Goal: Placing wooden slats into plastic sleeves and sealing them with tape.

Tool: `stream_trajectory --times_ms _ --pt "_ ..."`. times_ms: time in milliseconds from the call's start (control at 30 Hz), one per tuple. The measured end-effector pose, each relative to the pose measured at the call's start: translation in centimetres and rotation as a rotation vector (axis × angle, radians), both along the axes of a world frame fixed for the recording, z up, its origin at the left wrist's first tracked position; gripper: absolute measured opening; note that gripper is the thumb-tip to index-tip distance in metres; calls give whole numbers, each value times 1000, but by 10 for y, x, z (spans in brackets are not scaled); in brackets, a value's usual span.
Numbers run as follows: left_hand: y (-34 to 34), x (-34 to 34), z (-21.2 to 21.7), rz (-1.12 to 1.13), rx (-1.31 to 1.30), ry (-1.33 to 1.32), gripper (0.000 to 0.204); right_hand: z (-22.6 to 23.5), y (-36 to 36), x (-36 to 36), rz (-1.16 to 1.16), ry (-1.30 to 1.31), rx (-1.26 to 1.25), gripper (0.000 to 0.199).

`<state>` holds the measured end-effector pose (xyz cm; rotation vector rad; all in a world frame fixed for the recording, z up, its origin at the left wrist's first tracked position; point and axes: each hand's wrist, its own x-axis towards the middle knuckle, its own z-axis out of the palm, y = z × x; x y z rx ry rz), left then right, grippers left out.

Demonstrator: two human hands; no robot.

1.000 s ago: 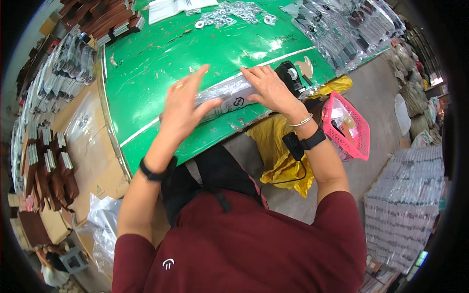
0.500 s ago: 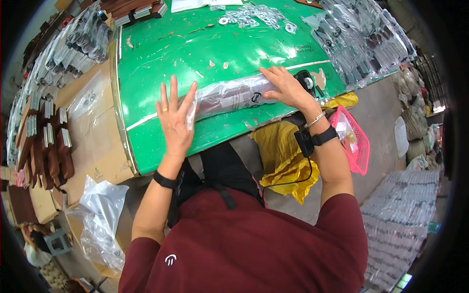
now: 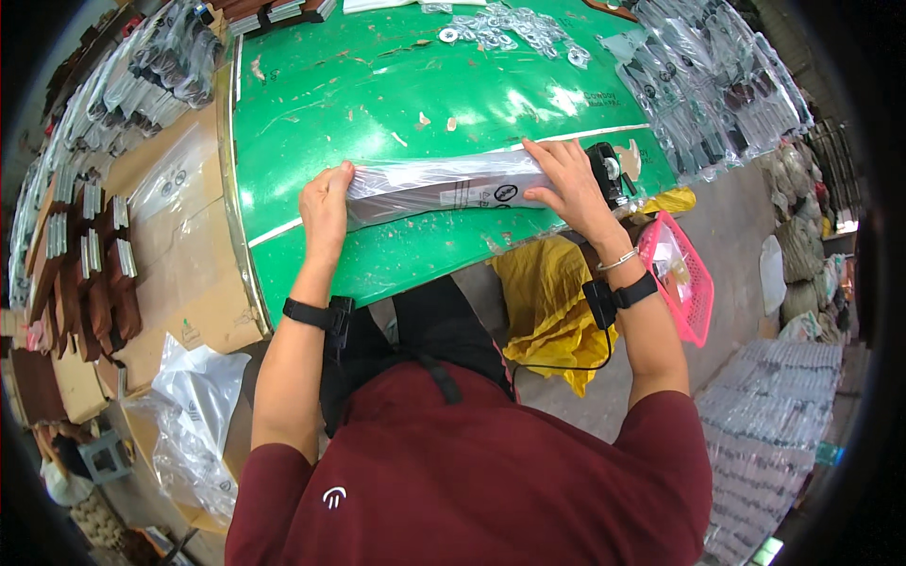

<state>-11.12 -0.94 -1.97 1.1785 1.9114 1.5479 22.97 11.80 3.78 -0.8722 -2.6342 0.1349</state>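
Note:
Across the green table [image 3: 330,94] lies a long brownish piece in a clear plastic bag [image 3: 425,189], printed with dark marks near its right part. My left hand [image 3: 326,208] is closed on the bag's left end, pinching the plastic, which is pulled taut. At the other end my right hand [image 3: 571,184] grips the bagged piece, fingers over the far edge and thumb on the near side. Just beyond that hand sits a black tool with a whitish roll [image 3: 609,170], perhaps a tape dispenser.
Small bagged round parts [image 3: 514,26] lie at the table's far side. Bagged pieces pile up at the far right [image 3: 698,85]. Brown pieces with metal ends [image 3: 94,255] are stacked on cardboard at left. A pink basket [image 3: 694,292] and yellow sacking [image 3: 547,311] are below the table edge.
My left hand has gone from spread fingers on the bag to a closed grip at its left end. The plastic is now straighter and tighter. My right hand stays at the right end.

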Motion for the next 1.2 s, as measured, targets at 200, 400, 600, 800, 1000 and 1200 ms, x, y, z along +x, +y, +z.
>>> stream_trajectory --times_ms 200,400,600,800,1000,1200 --pt "1 -1 -2 -99 -68 -315 33 -3 -14 4 -31 22 49 70" --pt "-22 4 7 -186 -133 -573 26 -21 -38 6 -101 121 205 71" --pt "-50 -1 -1 -124 -81 -243 24 -28 -46 1 -154 133 301 70" --pt "-87 29 17 -107 -70 -639 23 -23 -2 -48 -217 239 460 60" --pt "-83 68 -4 -158 42 -678 20 -40 52 -75 -234 160 428 54" --pt "-83 74 1 -175 17 -579 32 -8 -1 33 -394 495 189 35"
